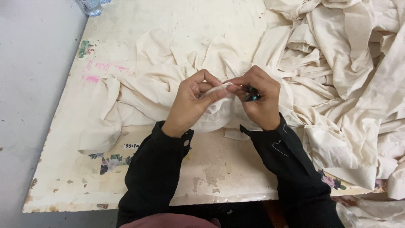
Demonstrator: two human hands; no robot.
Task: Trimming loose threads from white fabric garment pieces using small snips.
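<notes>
Cream cloth piece (219, 105), bunched, held up just above the near middle of the tabletop (177, 25), between both hands. Left hand (192, 103) closed in a pinch: thumb and forefinger grip a folded edge of the cloth, other fingers curled under the bunch. Right hand (259, 101) also closed, fingers wrapped around a small dark tool (252, 95) with a teal-green glint, likely a thread snipper, cannot tell for sure; its fingertips also touch the same cloth edge.

Key relation: the pinched edge runs roughly left-right between the two hands, so it lies right of the left hand and left of the right hand. Tool tip points left toward that edge, just beside the left thumb. Both hands equally near, practically touching over the fold.

Black sleeves (156, 169) on both arms, cuffs unbuttoned. The held piece trails down onto more cream fabric spread behind the hands. Big crumpled heap of the same cream fabric (346, 63) fills the right side of the tabletop and spills over its right edge. Tabletop is worn white, paint chipped, pink marks at left, floral stickers (112, 162) along the near edge. Clear plastic bottle (90, 6) at the far left corner, mostly cut off. Grey floor (29, 84) to the left.
</notes>
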